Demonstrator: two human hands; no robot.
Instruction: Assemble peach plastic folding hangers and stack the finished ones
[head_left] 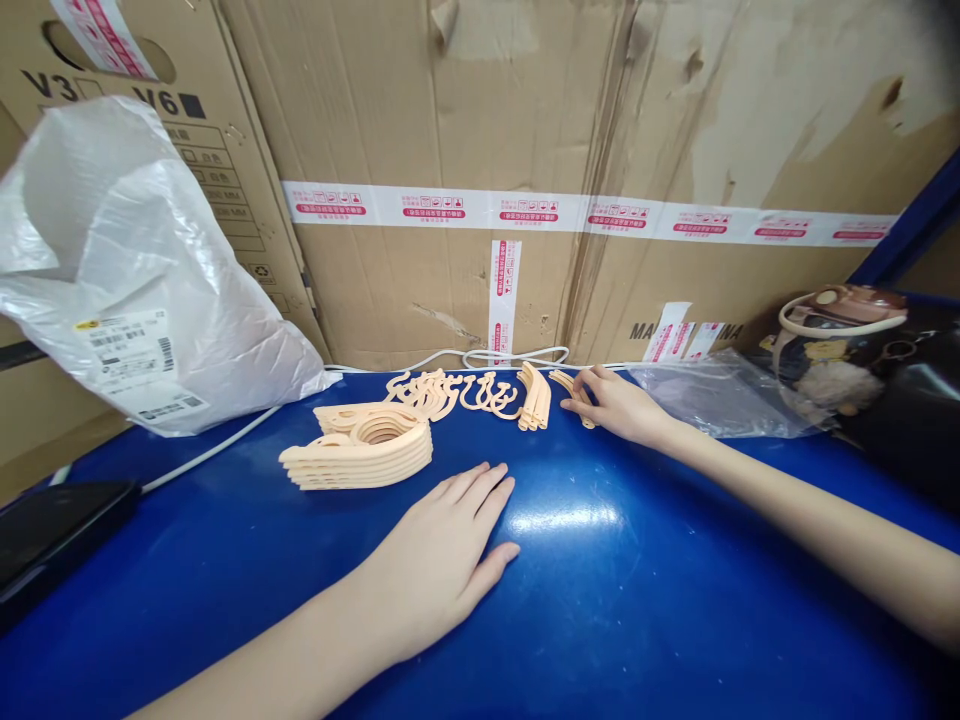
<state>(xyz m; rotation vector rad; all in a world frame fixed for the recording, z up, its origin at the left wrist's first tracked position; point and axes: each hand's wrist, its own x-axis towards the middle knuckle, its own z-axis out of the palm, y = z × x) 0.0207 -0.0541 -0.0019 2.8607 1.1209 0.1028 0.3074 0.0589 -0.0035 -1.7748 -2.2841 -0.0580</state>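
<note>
My left hand (446, 545) lies palm down on the blue table, fingers stretched out and holding nothing. Farther back on the right, my right hand (619, 402) pinches at a small group of curved beige plastic strips (571, 384); its fingers partly cover them. Just left of those sits a bundle of similar curved beige strips (534, 398). Beyond my left hand rests a neat stack of larger beige plastic pieces (360, 455) with rounded cut-outs, perhaps hanger bodies. Between stack and strips lie several loose beige plastic hooks (435, 392).
A white plastic bag (150, 270) with a label leans at the left by cardboard boxes (435, 120). A dark flat device (60, 545) lies at the left edge. A white cable (517, 355) runs along the back. Clear plastic film (720, 395) and a handled cup (832, 340) are at right.
</note>
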